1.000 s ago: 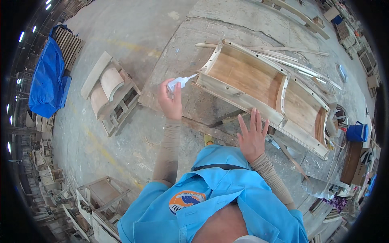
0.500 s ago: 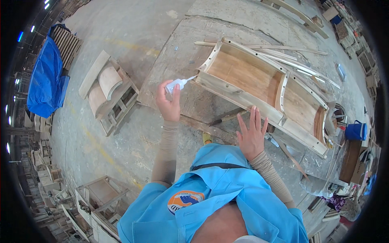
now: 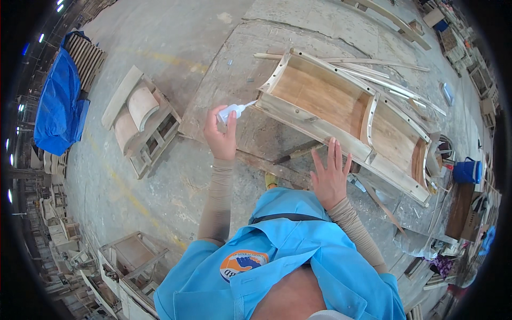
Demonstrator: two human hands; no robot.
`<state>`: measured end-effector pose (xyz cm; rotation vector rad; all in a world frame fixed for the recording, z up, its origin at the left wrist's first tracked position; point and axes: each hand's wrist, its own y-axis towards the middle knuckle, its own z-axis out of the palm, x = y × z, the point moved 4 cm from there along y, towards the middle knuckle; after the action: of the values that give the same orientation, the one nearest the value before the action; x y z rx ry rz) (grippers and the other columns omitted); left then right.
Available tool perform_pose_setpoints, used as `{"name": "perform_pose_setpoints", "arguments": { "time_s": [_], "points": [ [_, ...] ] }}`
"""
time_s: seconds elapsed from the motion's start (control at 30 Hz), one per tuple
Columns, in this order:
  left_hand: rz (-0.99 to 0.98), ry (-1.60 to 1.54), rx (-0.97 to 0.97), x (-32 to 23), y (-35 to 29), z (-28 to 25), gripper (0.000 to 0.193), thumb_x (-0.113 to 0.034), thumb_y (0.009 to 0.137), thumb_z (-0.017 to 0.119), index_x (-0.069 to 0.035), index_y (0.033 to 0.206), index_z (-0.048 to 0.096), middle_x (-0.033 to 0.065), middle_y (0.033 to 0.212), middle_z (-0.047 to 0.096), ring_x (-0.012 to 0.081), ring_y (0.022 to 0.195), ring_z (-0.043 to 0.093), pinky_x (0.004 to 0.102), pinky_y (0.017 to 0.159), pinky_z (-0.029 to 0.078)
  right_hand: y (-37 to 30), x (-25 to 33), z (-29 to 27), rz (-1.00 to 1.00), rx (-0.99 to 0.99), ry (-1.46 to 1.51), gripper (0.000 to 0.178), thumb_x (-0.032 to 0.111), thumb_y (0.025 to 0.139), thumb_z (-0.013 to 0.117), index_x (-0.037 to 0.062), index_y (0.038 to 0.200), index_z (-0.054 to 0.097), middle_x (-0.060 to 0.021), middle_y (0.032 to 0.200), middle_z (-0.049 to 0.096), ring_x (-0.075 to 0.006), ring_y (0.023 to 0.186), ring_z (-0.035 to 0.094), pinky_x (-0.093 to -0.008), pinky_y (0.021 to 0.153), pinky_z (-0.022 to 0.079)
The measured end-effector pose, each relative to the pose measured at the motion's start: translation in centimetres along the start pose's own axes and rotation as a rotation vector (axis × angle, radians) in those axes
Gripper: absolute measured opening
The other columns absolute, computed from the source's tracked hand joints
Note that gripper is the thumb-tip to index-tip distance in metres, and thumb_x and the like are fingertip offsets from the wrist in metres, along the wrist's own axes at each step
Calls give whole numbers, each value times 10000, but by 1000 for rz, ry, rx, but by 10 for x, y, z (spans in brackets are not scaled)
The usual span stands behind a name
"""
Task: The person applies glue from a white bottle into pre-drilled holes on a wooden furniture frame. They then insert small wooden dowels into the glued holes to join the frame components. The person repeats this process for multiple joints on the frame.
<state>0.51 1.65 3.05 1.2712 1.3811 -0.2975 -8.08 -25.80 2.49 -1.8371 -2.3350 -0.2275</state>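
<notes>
My left hand [image 3: 221, 133] is closed around a small white squeeze bottle [image 3: 230, 112]. The bottle's thin nozzle points right and meets, or nearly meets, the left end of a long wooden frame [image 3: 312, 121]. This frame has curved crosspieces, dark holes along its rims and brown panels [image 3: 320, 90] inside. My right hand [image 3: 330, 176] lies with fingers spread, its fingertips on the near side rail of the frame. Whatever liquid is in the bottle cannot be made out.
Long wooden strips [image 3: 384, 74] lie behind the frame. A curved wooden piece [image 3: 141, 114] stands on the floor at left, near a blue tarp [image 3: 58, 106] by stacked slats. At right sits a blue bucket [image 3: 467, 172]. More wooden frames [image 3: 133, 256] stand at lower left.
Almost nothing differs. The whole view has shifted very slightly; both hands keep their places, the bottle nozzle still at the frame's left end.
</notes>
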Motion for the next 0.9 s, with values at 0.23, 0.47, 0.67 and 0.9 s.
{"name": "perform_pose_setpoints", "arguments": {
  "time_s": [0.23,0.47,0.67,0.9],
  "points": [
    [45,49,-8,6,-8,-9,220,-128,813,675,-11,982,596,111,870,622,218,810,595,326,739,452,-1,0,-1,-4,-11,24,585,224,756,672,147,1302,477,-223,1505,118,-350,1404,116,-569,1097,93],
    [16,25,-20,-5,-1,-2,222,-111,815,670,-10,996,592,110,877,624,209,828,599,326,752,455,-1,0,0,-13,-20,12,565,225,754,673,136,1283,495,-220,1505,122,-345,1403,126,-570,1096,96],
    [58,86,37,0,-2,-9,176,-85,867,619,-7,1017,568,70,924,617,145,849,600,277,762,468,-2,-3,0,-11,-14,18,547,229,757,666,133,1272,507,-217,1504,130,-339,1403,130,-571,1097,87],
    [45,109,47,-1,-5,-11,184,-87,871,614,-8,1029,562,65,925,611,141,864,594,277,767,467,-2,-3,1,-18,-14,40,556,217,745,674,126,1269,513,-232,1502,125,-356,1398,140,-577,1088,108]
  ]
}}
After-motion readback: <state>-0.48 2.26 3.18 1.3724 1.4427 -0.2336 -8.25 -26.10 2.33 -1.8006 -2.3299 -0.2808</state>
